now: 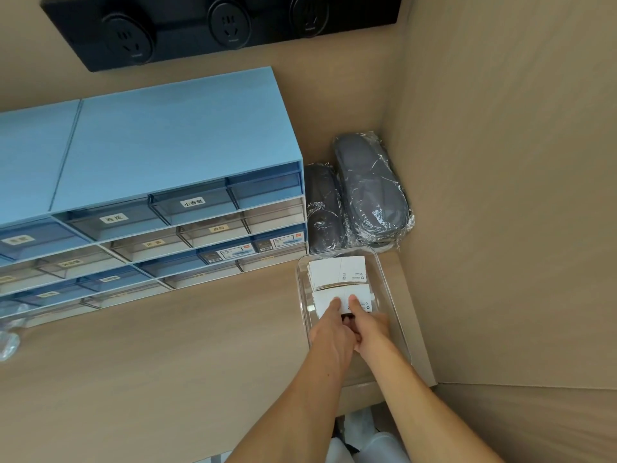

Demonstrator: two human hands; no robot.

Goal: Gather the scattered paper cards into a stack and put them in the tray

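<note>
Bare forearms reach forward from the bottom edge over a tan wooden counter (167,362). The left hand (329,332) and the right hand (370,325) meet side by side inside a clear plastic tray (389,289) at the counter's right end. Both hands grip the near stack of white cards (325,300): each thumb presses on the top card, and the remaining fingers curl under the near edge, where they are hidden. A second stack of white cards (334,270) lies in the far half of the tray, just beyond the first and touching it edge to edge. Behind the tray, two grey slippers wrapped in clear film (367,192) lean in the corner. To the left stands a blue drawer cabinet (173,138) with labelled drawers. Above it, a black socket strip (220,25) is mounted on the wall.
</note>
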